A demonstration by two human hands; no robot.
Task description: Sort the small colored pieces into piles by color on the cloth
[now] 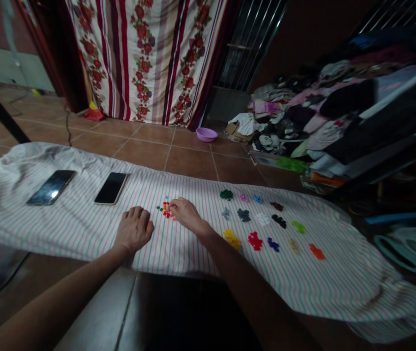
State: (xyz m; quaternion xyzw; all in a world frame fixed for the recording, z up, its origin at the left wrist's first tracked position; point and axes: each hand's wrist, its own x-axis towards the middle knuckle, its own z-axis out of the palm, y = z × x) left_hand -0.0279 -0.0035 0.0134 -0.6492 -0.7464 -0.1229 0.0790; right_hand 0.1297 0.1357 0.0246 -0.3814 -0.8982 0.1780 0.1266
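A small cluster of colourful pieces (166,209), mostly red, orange and yellow with a few green and blue, lies on the striped cloth (193,253). Over its right edge, my right hand (185,213) has its thumb and fingertips pinched together; whatever is between them is too small to make out. To the left of the cluster, my left hand (134,229) rests palm down on the cloth, fingers slightly bent, with no thing seen in it. Right of my right hand are piles sorted by colour, including dark green (226,194), yellow (232,239), red (255,241) and orange pieces (317,251).
Two phones, one reflecting light (51,187) and one dark (111,188), lie on the cloth's left part. Beyond the table are a purple basin (206,134), a floral curtain (149,58) and a large heap of clothes (303,107).
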